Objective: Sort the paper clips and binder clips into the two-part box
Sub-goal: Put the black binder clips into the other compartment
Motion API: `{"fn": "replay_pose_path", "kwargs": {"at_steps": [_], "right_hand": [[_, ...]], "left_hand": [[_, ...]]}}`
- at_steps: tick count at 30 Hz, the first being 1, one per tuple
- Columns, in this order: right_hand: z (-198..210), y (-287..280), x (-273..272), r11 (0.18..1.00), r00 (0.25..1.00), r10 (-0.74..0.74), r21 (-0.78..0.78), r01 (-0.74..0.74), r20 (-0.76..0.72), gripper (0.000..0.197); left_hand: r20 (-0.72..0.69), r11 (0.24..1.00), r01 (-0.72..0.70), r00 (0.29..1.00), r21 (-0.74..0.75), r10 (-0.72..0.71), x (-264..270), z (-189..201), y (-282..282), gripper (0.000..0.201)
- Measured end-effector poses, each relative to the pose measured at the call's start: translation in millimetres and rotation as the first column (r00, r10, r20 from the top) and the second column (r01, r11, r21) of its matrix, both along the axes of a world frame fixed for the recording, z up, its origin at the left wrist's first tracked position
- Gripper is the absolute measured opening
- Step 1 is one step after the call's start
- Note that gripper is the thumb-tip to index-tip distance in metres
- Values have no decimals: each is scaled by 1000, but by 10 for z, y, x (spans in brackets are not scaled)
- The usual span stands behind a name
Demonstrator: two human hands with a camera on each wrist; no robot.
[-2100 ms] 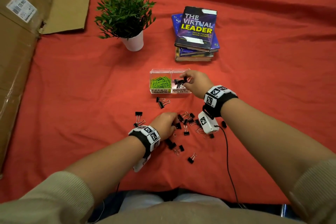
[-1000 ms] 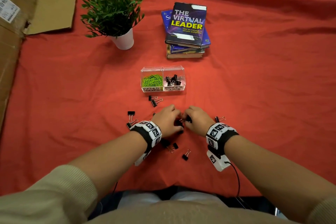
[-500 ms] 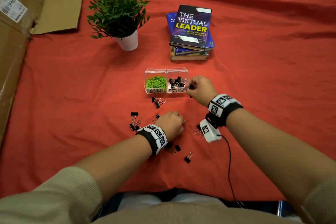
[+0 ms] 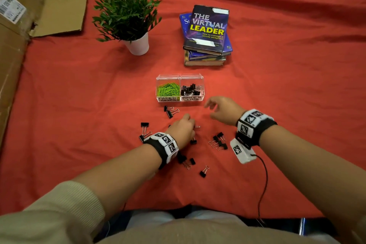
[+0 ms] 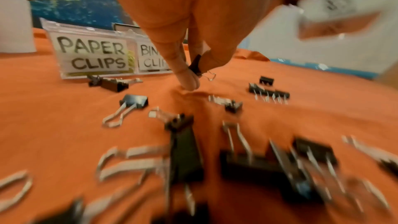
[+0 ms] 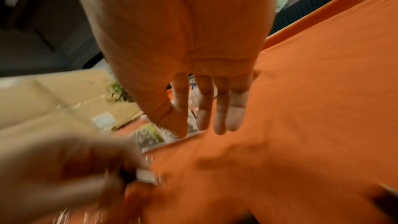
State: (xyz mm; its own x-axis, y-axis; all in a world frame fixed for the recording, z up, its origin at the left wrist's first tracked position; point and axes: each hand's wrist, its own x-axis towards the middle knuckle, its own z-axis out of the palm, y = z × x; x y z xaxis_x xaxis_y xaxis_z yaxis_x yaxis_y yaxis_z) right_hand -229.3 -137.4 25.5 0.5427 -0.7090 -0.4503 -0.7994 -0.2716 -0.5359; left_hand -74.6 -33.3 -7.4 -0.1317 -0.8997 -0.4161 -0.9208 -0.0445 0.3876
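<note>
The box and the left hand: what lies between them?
In the head view, two black binder clips lie on the red cloth between the box and the left hand.

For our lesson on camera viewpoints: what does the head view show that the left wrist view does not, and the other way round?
Only the head view shows the books, the whole plant, the cardboard and the green paper clips in the box. Only the left wrist view shows the left hand pinching a binder clip. Both show the labelled box, loose clips on the red cloth, and the right hand, empty.
</note>
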Motion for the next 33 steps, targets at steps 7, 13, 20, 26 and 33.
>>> {"fn": "replay_pose_path", "kwargs": {"at_steps": [7, 13, 20, 26, 33], "right_hand": [[-317, 654, -392, 970, 945, 240, 18, -242, -224, 53], [-397, 711, -364, 987, 973, 162, 32, -159, -162, 35], [-379, 732, -347, 988, 977, 152, 29, -149, -148, 18], [-377, 610, -324, 996, 993, 54, 74, -47, -102, 9], [-41, 192, 41, 911, 912, -368, 266, 316, 178, 17]], "left_hand": [[-200, 972, -159, 972, -171, 124, 45, 341, -439, 27], [-111, 955, -204, 977, -216, 183, 221, 490, -944, 31], [-54, 961, -43, 998, -272, 30, 220, 390, -703, 33], [33, 979, 201, 979, 42, -202, -6, 136, -36, 24], [18, 983, 166, 986, 75, -167, -10, -57, 194, 26]]}}
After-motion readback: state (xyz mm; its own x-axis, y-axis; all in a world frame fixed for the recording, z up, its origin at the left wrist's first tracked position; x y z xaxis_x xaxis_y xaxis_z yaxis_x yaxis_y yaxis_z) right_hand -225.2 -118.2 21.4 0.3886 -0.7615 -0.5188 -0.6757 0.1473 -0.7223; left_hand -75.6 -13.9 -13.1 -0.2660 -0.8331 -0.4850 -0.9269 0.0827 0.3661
